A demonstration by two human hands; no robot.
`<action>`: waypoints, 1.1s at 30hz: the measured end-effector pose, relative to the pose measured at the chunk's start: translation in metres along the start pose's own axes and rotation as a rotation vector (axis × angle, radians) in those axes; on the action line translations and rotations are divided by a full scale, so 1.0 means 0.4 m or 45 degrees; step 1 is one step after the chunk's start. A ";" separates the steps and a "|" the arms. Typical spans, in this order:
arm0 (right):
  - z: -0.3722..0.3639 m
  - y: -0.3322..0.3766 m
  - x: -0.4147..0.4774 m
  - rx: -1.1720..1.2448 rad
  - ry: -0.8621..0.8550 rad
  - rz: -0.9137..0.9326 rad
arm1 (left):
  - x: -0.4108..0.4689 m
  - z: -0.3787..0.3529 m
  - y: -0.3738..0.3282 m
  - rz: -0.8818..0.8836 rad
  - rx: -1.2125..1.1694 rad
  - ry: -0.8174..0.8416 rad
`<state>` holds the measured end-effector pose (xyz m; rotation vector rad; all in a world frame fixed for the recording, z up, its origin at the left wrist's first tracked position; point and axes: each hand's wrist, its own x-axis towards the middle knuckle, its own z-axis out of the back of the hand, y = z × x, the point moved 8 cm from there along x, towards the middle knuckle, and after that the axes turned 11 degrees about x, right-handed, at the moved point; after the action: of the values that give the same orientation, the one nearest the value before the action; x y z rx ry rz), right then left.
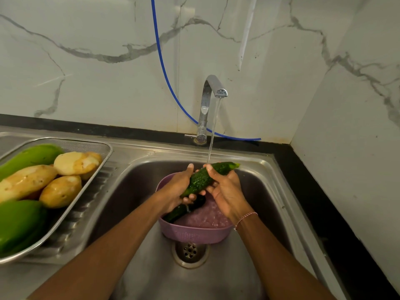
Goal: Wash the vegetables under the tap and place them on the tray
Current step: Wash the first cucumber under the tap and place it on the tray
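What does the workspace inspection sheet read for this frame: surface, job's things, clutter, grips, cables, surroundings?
Surface: steel sink; water runs from the tap.
Job's things: cucumber under the stream; second cucumber in the purple basin; potatoes and green vegetables on the tray.
Clutter: nothing seen.
Grips: left hand and right hand both hold the cucumber.
Cables: blue hose along the wall.
Surroundings: marble-pattern wall, black counter edge.
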<state>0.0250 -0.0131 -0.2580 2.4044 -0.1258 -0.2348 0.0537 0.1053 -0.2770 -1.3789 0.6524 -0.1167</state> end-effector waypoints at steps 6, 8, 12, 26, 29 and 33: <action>0.061 0.051 0.012 -0.177 -0.340 0.285 | -0.011 -0.038 -0.034 -0.216 0.332 0.043; 0.060 0.054 0.005 -0.167 -0.315 0.247 | -0.010 -0.041 -0.040 -0.250 0.342 0.036; 0.026 0.045 0.004 -0.090 -0.080 0.149 | -0.017 -0.025 -0.065 -0.272 0.180 -0.053; 0.028 0.052 -0.002 -0.280 -0.186 0.169 | -0.006 -0.020 -0.042 -0.163 -0.045 0.087; 0.040 0.066 -0.005 -0.237 -0.282 0.249 | 0.001 -0.037 -0.048 -0.252 -0.034 0.141; 0.086 0.068 0.004 -0.241 -0.434 0.286 | -0.009 -0.045 -0.071 -0.448 0.369 0.046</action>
<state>0.0187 -0.0560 -0.2653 2.1229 -0.5032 -0.5251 0.0503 0.0851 -0.2503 -1.2001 0.3980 -0.4990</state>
